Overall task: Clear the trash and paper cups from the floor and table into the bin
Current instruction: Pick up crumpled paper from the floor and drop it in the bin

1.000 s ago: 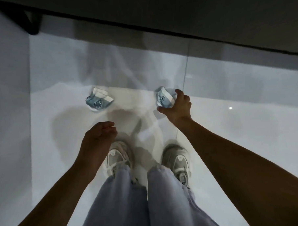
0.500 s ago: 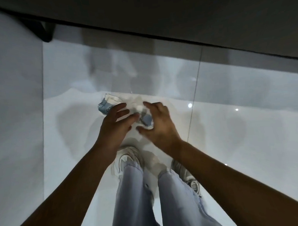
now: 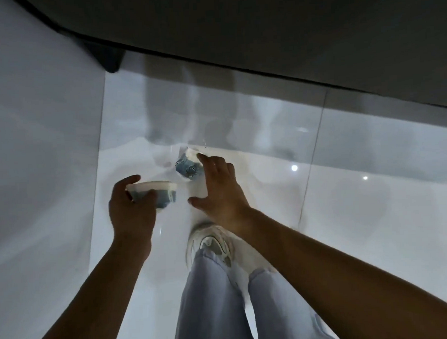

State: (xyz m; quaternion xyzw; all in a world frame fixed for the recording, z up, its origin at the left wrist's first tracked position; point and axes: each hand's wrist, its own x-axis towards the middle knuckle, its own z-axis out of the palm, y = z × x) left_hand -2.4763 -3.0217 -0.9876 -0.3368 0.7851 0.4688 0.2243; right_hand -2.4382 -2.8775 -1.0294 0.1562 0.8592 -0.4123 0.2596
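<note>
Cup one now passed to left hand; right hand, fingers spread, reaches for crumpled cup on floor—grasp next.

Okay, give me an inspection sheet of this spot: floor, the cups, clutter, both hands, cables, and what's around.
Surface: glossy white tiled floor, reflecting ceiling lights.
Job's things: crushed blue-and-white paper cup held in the left hand; second crumpled blue-and-white paper cup lying on the floor.
Clutter: nothing seen.
Hands: left hand grips the first cup; right hand is open, fingers straight, fingertips at the second cup, not yet gripping it.
Cables: nothing seen.
Surroundings: dark table edge overhead with a dark leg; the person's white sneaker and light blue trousers below. No bin in view.
</note>
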